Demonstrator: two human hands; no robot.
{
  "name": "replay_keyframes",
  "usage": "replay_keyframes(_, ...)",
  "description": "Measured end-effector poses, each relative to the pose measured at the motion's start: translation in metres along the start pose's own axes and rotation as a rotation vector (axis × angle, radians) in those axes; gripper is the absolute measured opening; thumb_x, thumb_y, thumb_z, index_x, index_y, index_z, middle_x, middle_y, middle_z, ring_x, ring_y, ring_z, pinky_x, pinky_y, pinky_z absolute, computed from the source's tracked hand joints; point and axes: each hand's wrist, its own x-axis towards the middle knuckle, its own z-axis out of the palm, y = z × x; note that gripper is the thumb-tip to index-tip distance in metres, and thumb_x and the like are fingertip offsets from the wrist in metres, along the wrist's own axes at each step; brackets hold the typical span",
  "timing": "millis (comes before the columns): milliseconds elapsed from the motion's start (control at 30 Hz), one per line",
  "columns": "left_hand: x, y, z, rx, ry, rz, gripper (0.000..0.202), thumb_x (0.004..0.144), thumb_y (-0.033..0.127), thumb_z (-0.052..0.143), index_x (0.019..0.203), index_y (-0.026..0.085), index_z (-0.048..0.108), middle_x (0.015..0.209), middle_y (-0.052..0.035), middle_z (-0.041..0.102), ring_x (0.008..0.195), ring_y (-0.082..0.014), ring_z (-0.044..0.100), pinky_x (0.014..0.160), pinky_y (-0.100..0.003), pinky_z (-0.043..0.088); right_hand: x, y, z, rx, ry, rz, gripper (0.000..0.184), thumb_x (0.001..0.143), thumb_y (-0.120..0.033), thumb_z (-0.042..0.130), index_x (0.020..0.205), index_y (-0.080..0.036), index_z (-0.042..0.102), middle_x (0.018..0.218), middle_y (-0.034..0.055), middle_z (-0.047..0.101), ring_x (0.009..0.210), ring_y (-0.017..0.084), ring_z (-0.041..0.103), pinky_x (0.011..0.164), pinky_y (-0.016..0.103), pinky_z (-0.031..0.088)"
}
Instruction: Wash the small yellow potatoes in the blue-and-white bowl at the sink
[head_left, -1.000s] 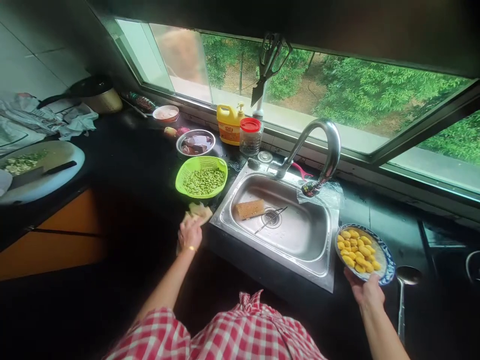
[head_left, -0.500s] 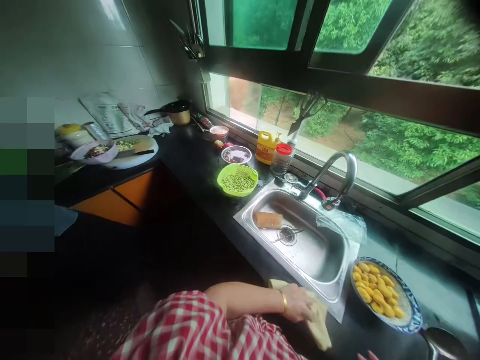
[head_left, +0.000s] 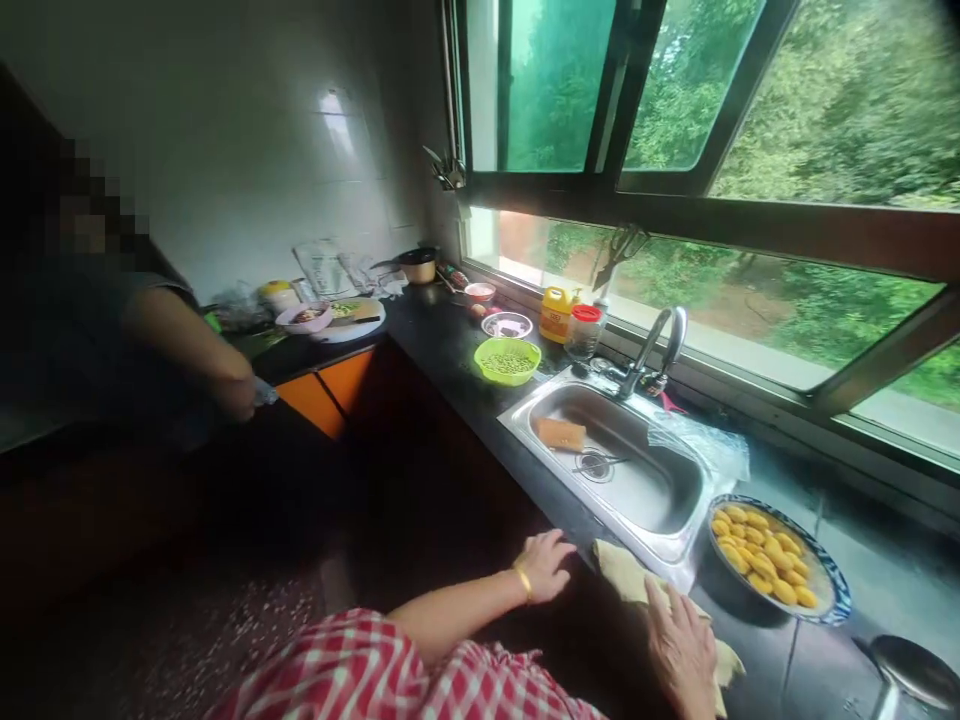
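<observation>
My left hand (head_left: 546, 566), with a gold bangle at its wrist, is off the cloth and near the counter's front edge. Its fingers are apart and hold nothing. A pale yellow cloth (head_left: 621, 572) lies on the counter along the front of the steel sink (head_left: 667, 550). My right hand (head_left: 682, 642) rests on this cloth, fingers stretched out over it and covering its middle. To the right of the sink stands a blue-patterned bowl (head_left: 838, 598) of yellow oval pieces (head_left: 772, 560). An orange-brown block (head_left: 560, 434) lies in the sink by the drain.
A faucet (head_left: 660, 345) and clear plastic (head_left: 705, 450) are behind the sink. A green colander (head_left: 508, 376), yellow jug (head_left: 556, 318) and red-lidded jar (head_left: 585, 335) stand beyond it. A round metal lid or pan (head_left: 919, 668) is at the right. Another person's arm (head_left: 187, 340) is at the left.
My left hand has let go of the cloth and moved left, its fingers opening. My right hand has come in onto the cloth. The view has shifted, bringing another person into sight at the left.
</observation>
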Motion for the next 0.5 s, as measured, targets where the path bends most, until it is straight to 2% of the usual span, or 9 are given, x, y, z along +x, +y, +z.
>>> replay_keyframes(67,-0.037,-0.030,-0.010,-0.015,0.065,-0.253,0.049,0.076,0.031,0.054,0.124,0.030,0.052,0.141,-0.0044,0.040,0.127,-0.0214,0.040,0.105,-0.039,0.033,-0.002,0.008,0.002,-0.013,0.018,-0.022,0.030,0.069,-0.030,0.053,0.093,-0.027,0.069,0.104,0.0074,0.063,0.117,0.033,0.046,0.104,0.057,0.023)
replay_keyframes(133,-0.073,-0.057,-0.020,-0.007,0.126,-0.419,0.043,0.078,0.026,0.051,0.121,0.027,0.056,0.141,-0.0062,0.041,0.127,-0.0211,0.041,0.105,-0.039,0.033,0.000,0.010,0.001,-0.015,0.017,0.008,0.028,0.067,-0.024,0.051,0.087,-0.025,0.070,0.092,0.0088,0.063,0.108,0.033,0.051,0.100,0.055,0.029)
replay_keyframes(200,-0.107,-0.082,-0.028,0.007,0.175,-0.547,0.039,0.081,0.022,0.046,0.118,0.024,0.059,0.141,-0.0083,0.041,0.128,-0.0199,0.042,0.107,-0.037,0.032,0.003,0.006,-0.003,-0.009,0.014,0.069,0.025,0.066,-0.024,0.053,0.084,-0.023,0.070,0.084,0.0090,0.061,0.104,0.033,0.052,0.099,0.057,0.029)
replay_keyframes(267,-0.138,-0.107,-0.034,0.026,0.200,-0.661,0.039,0.082,0.019,0.042,0.117,0.020,0.059,0.141,-0.0107,0.040,0.127,-0.0185,0.043,0.108,-0.034,0.031,0.008,-0.005,-0.010,-0.001,0.006,0.122,0.025,0.062,-0.025,0.057,0.083,-0.022,0.070,0.086,0.0092,0.061,0.108,0.034,0.050,0.100,0.058,0.027)
replay_keyframes(333,-0.165,-0.132,-0.037,0.050,0.204,-0.761,0.041,0.082,0.017,0.039,0.119,0.016,0.058,0.140,-0.0131,0.041,0.127,-0.0184,0.044,0.108,-0.032,0.032,0.016,-0.020,-0.019,0.019,0.044,0.189,0.028,0.057,-0.027,0.063,0.083,-0.021,0.069,0.099,0.0103,0.061,0.118,0.036,0.042,0.104,0.058,0.020)
replay_keyframes(400,-0.188,-0.156,-0.037,0.069,0.186,-0.839,0.042,0.082,0.016,0.036,0.117,0.015,0.059,0.134,-0.0119,0.049,0.126,-0.0177,0.045,0.107,-0.030,0.034,0.027,-0.036,-0.029,0.191,0.084,0.281,0.035,0.055,-0.034,0.067,0.087,-0.021,0.068,0.114,0.0101,0.058,0.125,0.036,0.037,0.107,0.056,0.019)
replay_keyframes(500,-0.214,-0.186,-0.037,0.079,0.150,-0.913,0.039,0.075,0.016,0.038,0.102,0.023,0.066,0.115,-0.0044,0.064,0.116,-0.0157,0.055,0.104,-0.028,0.039,0.041,-0.048,-0.033,0.830,-0.007,0.472,0.048,0.064,-0.050,0.064,0.104,-0.023,0.063,0.117,0.0093,0.059,0.116,0.029,0.050,0.101,0.050,0.034)
